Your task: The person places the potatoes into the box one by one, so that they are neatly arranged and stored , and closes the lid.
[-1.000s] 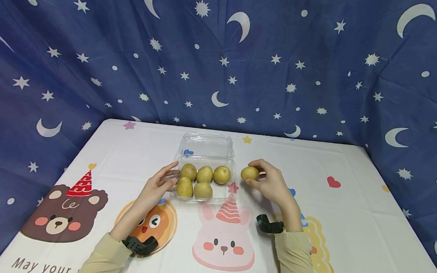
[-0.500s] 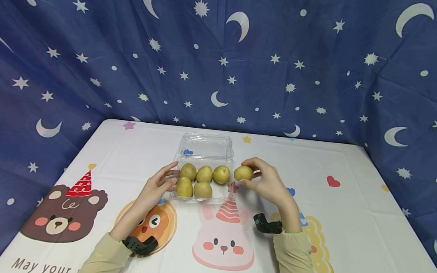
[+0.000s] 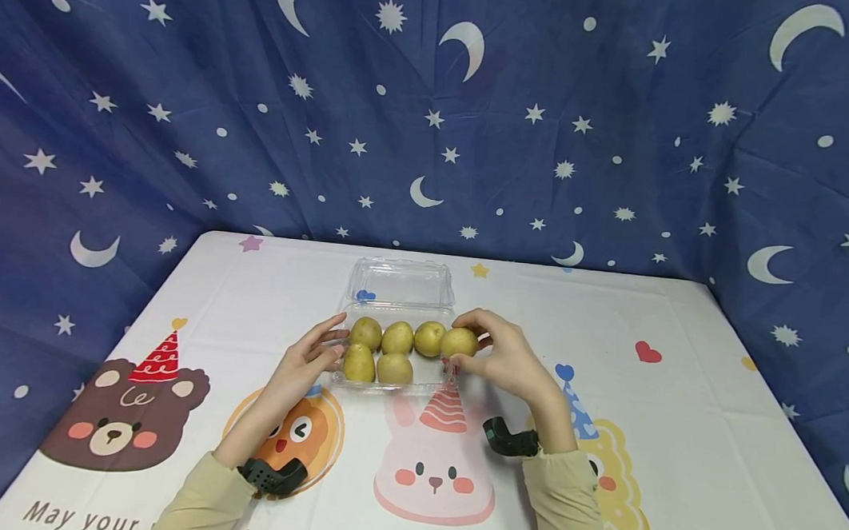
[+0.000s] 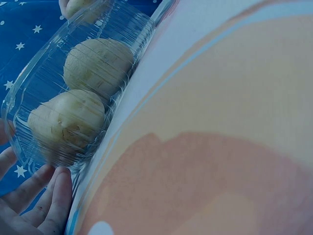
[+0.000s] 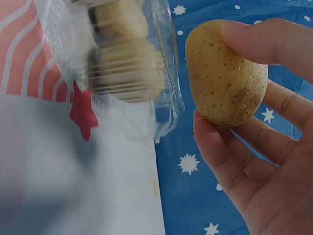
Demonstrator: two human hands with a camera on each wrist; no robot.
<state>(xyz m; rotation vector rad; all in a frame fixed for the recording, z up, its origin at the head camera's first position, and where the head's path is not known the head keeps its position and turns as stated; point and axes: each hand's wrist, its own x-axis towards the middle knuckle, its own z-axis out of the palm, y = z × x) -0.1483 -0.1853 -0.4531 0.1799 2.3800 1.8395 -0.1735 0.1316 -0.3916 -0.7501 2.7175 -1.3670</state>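
Observation:
Between thumb and fingers, my right hand [image 3: 509, 357] holds a small yellow-brown potato [image 5: 225, 73] with dark specks. In the head view that potato overlaps the right rim of a clear plastic clamshell box [image 3: 429, 375]. Several more potatoes [image 3: 394, 369] sit inside, three along the back and two in front at the left. My left hand [image 3: 309, 359] lies at the box's left end. Its fairly straight fingertips [image 4: 61, 183] touch the plastic wall in the left wrist view. The box's lid [image 3: 402, 282] is folded back, away from me.
A white tablecloth [image 3: 689, 439] with cartoon animal prints covers the table. Behind it hangs a dark blue curtain [image 3: 502, 165] with moons and stars. A black band sits on each wrist, the right one [image 3: 511, 439] low over the cloth.
My right hand has moved left with the potato, from beside the box to over its right rim. The left hand and the box have stayed where they were.

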